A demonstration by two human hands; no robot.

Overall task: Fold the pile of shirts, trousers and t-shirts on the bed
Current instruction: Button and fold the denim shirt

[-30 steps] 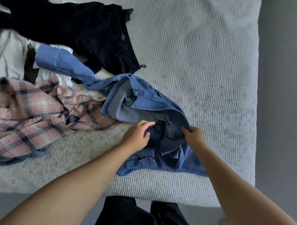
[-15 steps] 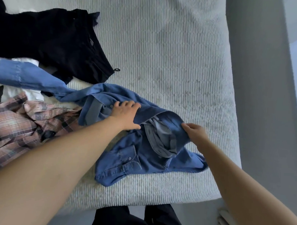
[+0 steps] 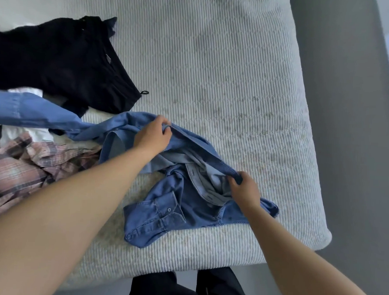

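1. Grip: left hand (image 3: 153, 136) pinches the denim shirt (image 3: 182, 204) at its far edge; right hand (image 3: 245, 188) clutches a fold near the placket.
2. Shirt lies crumpled at the bed's (image 3: 235, 82) near edge.
3. Two-point hold likely meant to spread it flat.

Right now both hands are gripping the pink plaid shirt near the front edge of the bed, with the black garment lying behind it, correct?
Not quite. The head view shows the left hand and right hand gripping the blue denim shirt, not the pink plaid shirt, which lies untouched to the left. The black garment does lie behind, on the bed.
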